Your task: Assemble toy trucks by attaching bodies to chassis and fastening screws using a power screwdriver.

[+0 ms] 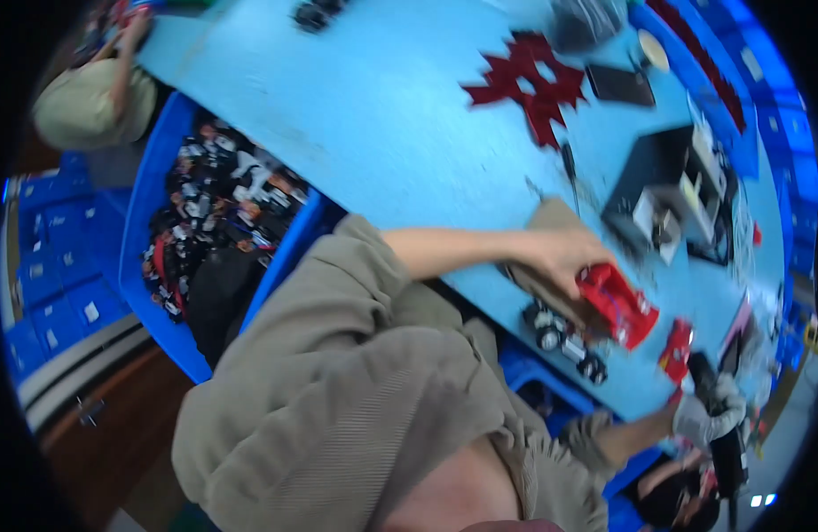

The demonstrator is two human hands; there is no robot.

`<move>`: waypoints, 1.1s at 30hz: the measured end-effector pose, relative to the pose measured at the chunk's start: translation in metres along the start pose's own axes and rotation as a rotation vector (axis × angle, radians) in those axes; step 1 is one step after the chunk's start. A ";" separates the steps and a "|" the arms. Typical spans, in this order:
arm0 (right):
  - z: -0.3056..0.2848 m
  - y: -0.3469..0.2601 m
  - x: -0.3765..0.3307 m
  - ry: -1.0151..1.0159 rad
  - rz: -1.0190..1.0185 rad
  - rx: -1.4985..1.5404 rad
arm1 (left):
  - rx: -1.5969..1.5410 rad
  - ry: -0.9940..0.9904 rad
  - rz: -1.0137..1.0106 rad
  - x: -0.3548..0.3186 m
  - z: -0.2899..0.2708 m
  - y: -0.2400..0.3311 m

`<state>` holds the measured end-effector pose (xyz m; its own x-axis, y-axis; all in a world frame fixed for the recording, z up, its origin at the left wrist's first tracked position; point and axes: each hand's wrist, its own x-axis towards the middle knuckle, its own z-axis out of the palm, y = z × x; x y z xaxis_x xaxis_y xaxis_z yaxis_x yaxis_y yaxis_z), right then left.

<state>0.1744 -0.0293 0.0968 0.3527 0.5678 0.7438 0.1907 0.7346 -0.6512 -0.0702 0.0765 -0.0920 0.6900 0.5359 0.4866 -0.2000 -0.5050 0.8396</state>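
My left hand (pixel 569 257) reaches across the blue table, its fingers closed on the rear end of a red toy car body (pixel 620 306). Beneath that hand lies a tan-brown pad or piece of card (pixel 553 222), partly hidden. Close below the car body stands a toy car chassis (pixel 564 340) with black wheels. My right hand (pixel 706 420), in a pale glove, is wrapped round a black electric screwdriver (pixel 727 443) at the table's right edge. Between the two hands rests a second red car body (pixel 677 349).
A blue bin (pixel 285 266) full of small dark parts stands at the left. Dark red jagged pieces (pixel 538 89), a phone (pixel 620 86), a slim screwdriver (pixel 569 168) and a black box-shaped device (pixel 657 177) lie farther back. Another person (pixel 98 102) sits at the far left.
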 end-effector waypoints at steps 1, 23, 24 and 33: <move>-0.027 0.006 -0.001 0.063 0.098 -0.377 | -0.010 0.019 0.018 -0.001 0.000 0.002; 0.074 -0.027 -0.225 -0.095 0.297 -0.616 | 0.596 -0.537 0.059 0.022 -0.094 0.154; 0.086 -0.026 -0.211 -0.303 0.202 -0.458 | 0.794 -0.696 0.017 0.022 -0.108 0.172; 0.211 0.030 -0.247 -0.795 -0.052 -0.292 | 1.949 -1.480 -0.064 -0.080 -0.089 0.142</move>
<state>-0.1004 -0.0684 -0.0744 -0.3908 0.7083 0.5878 0.4566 0.7037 -0.5444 -0.2156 0.0218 0.0096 0.6601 0.3908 -0.6416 -0.1777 -0.7486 -0.6388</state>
